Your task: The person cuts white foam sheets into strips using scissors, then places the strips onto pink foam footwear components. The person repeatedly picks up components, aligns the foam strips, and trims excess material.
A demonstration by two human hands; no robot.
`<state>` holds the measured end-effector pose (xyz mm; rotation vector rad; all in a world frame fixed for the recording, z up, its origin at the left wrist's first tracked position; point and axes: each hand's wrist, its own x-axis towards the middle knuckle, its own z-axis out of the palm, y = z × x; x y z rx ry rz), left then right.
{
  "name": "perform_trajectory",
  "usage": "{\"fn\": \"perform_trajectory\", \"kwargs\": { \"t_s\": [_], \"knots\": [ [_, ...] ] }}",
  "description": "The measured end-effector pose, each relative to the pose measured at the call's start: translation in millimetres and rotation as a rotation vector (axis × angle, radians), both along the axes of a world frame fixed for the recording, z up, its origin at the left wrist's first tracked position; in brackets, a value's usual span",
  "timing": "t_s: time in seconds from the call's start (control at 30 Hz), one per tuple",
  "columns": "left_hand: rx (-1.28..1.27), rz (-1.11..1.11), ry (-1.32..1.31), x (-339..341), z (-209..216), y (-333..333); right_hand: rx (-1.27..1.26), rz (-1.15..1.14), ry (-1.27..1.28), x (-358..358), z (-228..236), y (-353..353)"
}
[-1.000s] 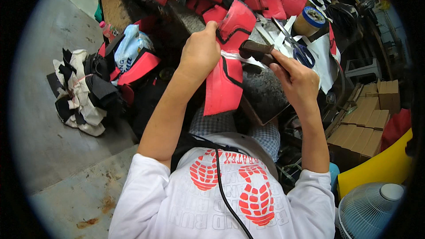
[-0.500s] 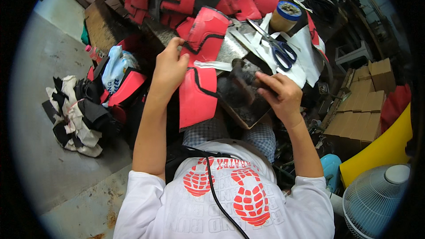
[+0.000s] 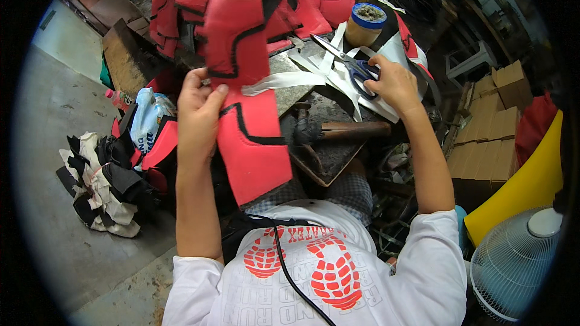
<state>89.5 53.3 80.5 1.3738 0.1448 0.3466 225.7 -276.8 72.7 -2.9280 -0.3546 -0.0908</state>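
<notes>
My left hand (image 3: 199,108) grips a long red panel with black trim (image 3: 254,166) at its left edge, fingers behind and thumb in front. The panel hangs upright over my lap. A white strip (image 3: 284,80) sticks out from the panel's middle to the right. My right hand (image 3: 396,84) has its fingers closed around the dark blue handles of the scissors (image 3: 360,74), whose blades point to the far left over white scraps. Below it a hammer with a wooden handle (image 3: 356,130) lies on a worn black board (image 3: 329,160).
Red panels (image 3: 290,6) are heaped at the far side. A blue-rimmed jar (image 3: 367,24) stands beyond the scissors. Fabric scraps (image 3: 103,187) and a blue-white plastic bag (image 3: 148,121) lie at left. Cardboard boxes (image 3: 489,139) and a fan (image 3: 516,265) are at right.
My right hand has left the hammer, now lying on the board, and moved up to the scissors. My left hand has drawn the red panel left and nearer to me.
</notes>
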Motion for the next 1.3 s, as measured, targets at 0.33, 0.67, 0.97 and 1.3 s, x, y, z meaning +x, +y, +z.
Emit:
{"fn": "perform_trajectory", "kwargs": {
  "t_s": [0.33, 0.67, 0.97, 1.3],
  "knots": [
    [-0.255, -0.108, 0.097, 25, -23, -33, 0.169, 0.171, 0.095, 7, -12, -21],
    [-0.306, 0.051, 0.019, 42, -27, -37, 0.996, 0.151, 0.526, -44, 10, -30],
    [-0.315, 0.022, -0.033, 40, -32, -64, 0.900, 0.070, 0.790, -107, 14, -9],
    [-0.307, 0.016, -0.048, 31, -43, -85, 1.248, 0.036, 0.766, -137, -9, 6]
  ]
}}
